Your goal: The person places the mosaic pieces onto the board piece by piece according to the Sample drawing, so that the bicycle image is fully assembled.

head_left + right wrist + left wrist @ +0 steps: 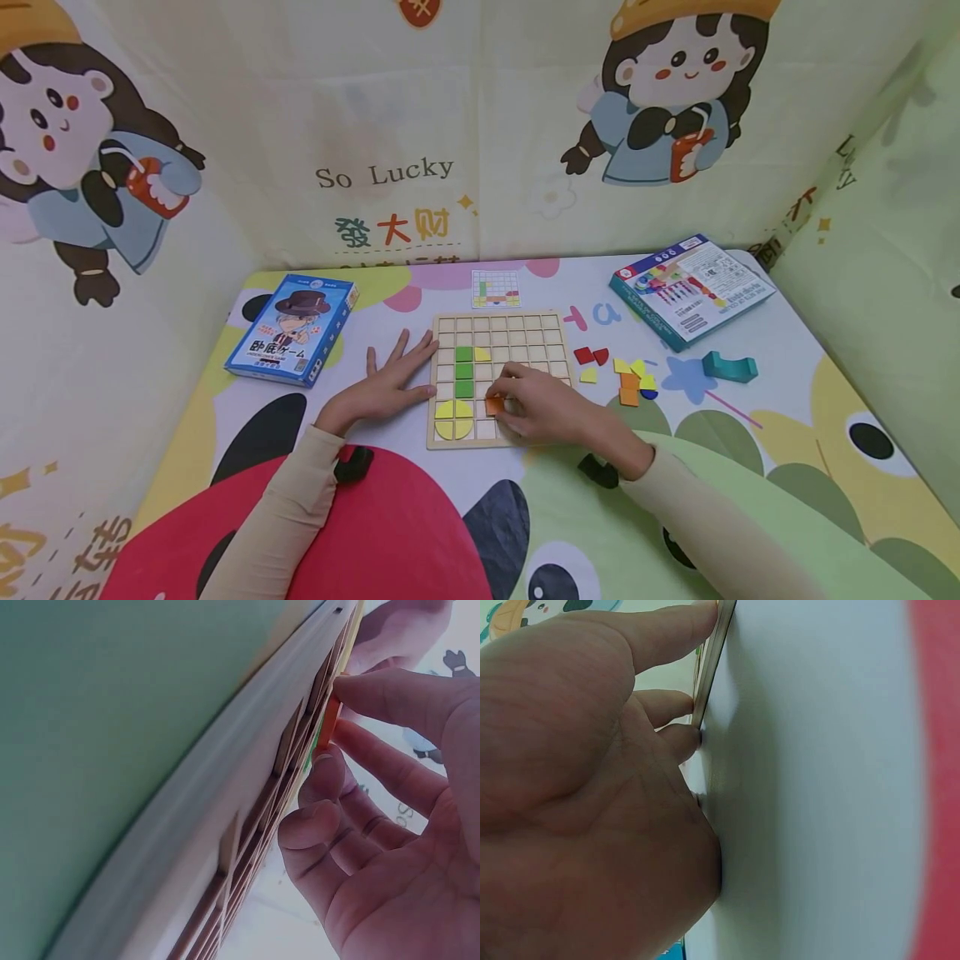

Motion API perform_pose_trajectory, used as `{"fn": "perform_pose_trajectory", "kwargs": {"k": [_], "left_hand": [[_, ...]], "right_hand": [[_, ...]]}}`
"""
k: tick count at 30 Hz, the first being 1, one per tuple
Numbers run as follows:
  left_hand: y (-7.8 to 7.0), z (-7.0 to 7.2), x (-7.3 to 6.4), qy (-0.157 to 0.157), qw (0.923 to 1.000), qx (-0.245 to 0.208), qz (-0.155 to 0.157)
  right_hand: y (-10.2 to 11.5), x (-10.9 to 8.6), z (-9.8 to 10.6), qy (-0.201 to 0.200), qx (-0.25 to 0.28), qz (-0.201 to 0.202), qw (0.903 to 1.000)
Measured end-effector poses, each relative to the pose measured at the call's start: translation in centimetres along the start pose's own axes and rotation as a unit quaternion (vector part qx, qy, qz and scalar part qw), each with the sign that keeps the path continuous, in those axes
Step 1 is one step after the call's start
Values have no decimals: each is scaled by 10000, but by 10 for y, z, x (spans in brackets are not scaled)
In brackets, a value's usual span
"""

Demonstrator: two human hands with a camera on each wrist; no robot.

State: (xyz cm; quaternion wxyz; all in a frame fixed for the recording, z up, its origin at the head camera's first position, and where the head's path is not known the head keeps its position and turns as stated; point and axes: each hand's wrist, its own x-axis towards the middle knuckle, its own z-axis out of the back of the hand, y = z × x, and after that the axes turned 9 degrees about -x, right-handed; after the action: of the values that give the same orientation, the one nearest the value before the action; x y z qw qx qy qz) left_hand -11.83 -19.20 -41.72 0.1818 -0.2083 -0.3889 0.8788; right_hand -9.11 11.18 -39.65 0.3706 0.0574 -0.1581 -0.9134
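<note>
A wooden grid board [558, 343] lies on the table. Its left columns hold a stack of green square tiles [464, 372], a yellow quarter-round tile [482, 354] beside the top one, and yellow tiles forming a circle [454, 419] near the lower left corner. My right hand [546, 402] pinches an orange square tile [330, 720] between thumb and fingers, close over the grid right of the circle. Along the board's left edge my left hand [386, 387] rests with fingers spread, thumb and fingertips at the wooden rim [718, 656].
A small pattern card [496, 289] lies behind the board. To its right are red tiles [583, 356], loose yellow pieces [588, 376], orange squares [628, 397] and a teal curved block [730, 367]. A blue box [292, 329] stands left, another box [690, 287] back right.
</note>
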Motion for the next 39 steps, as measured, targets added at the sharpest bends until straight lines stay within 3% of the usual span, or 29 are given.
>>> {"fn": "perform_pose_trajectory", "kwargs": {"k": [13,23,39], "left_hand": [[1,0,1,-2,10000,27,0],[2,0,1,5,10000,61,37],[3,0,0,10,10000,81,-25]], "right_hand": [[7,8,-3,-15,-122,227,9997],[10,11,-2,206,-221,69,9995],[11,12,-2,245,-255,36,9994]]}}
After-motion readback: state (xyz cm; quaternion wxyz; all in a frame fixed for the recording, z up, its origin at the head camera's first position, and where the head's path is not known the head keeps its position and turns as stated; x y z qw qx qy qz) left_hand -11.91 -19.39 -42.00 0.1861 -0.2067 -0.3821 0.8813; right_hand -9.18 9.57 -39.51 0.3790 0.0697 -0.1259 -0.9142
